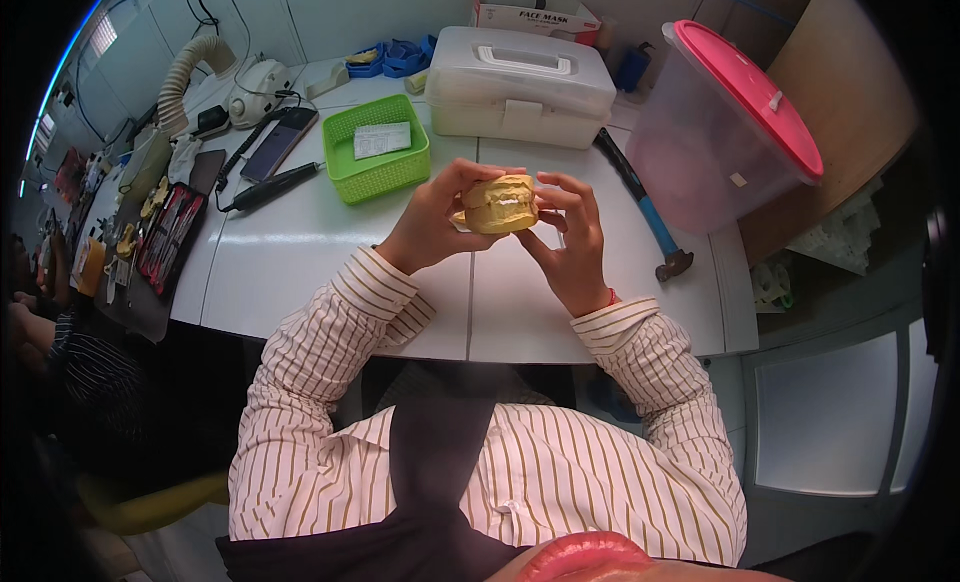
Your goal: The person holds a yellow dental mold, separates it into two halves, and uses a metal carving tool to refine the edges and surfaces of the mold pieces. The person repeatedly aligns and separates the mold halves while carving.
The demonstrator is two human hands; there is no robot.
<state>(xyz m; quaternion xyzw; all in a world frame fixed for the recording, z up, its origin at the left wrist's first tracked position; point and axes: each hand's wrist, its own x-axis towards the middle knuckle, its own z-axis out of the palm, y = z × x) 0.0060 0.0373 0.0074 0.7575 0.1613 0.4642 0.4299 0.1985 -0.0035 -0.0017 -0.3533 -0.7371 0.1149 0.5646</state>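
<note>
In the head view, both hands were raised over the white bench (300, 272) and met on a yellow dental cast (500, 204), a pair of plaster jaws with pale teeth showing in the slot between the upper and lower halves. The left hand (435, 217) was clamped on the cast's left side, thumb low and fingers curled over the top. The right hand (570, 244) gripped its right side, fingertips pressed against the edge, with a thin red band at the wrist. The cast was held in the air just above the bench's middle, clear of the surface. Both forearms wore white sleeves with brown stripes.

Behind the hands, a green plastic basket (378, 150) stood on the bench with a slip of paper inside. To its right sat a white lidded case (520, 87) with a handle on top. A hammer (648, 214) with a blue grip lay right of the hands, its head near the bench's edge. A large clear tub with a pink lid (725, 122) stood at the far right. Left of the basket lay a dark phone (278, 142) and a black handpiece (270, 187) on a cable. A red-lined case of instruments (170, 237) lay near the left edge, with small yellow casts beside it.
</note>
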